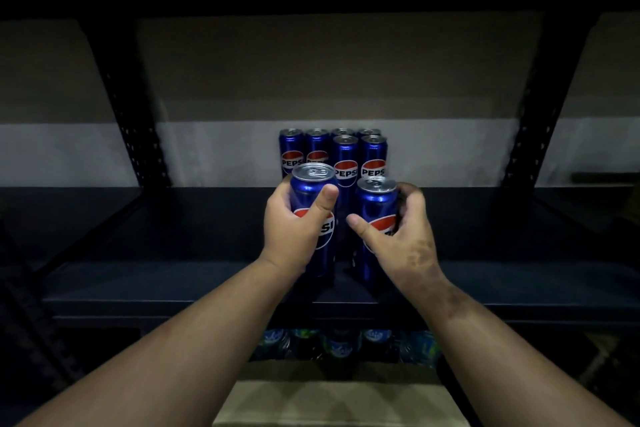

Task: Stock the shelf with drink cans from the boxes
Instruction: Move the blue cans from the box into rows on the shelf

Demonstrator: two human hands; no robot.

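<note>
Nearest to me, at the bottom edge, I see the flat tan top of a cardboard box (341,402). Just beyond it, under the shelf's front lip, sits a dim row of clear plastic bottles with blue and green labels (341,345); I cannot read them.

Both my forearms reach up and forward from the lower corners. My left hand (294,229) is wrapped round a tall slim blue Pepsi can with a silver top (313,191), thumb laid across the front above the logo, fingers hidden behind. My right hand (403,236) grips a second tall slim blue Pepsi can (375,204) from its right side, thumb pointing left across the logo, fingers curled round the far side. Both cans stand upright, side by side with a narrow gap between them, over the front part of the dark flat metal shelf board (173,274). I cannot tell whether their bases touch the board.

Just behind them, toward the back of the shelf, stands a cluster of the same blue Pepsi cans (346,156), upright and packed close in rows. Black perforated steel uprights (138,135) frame the bay on both sides, and behind is a wall painted tan above grey-white (221,149).
</note>
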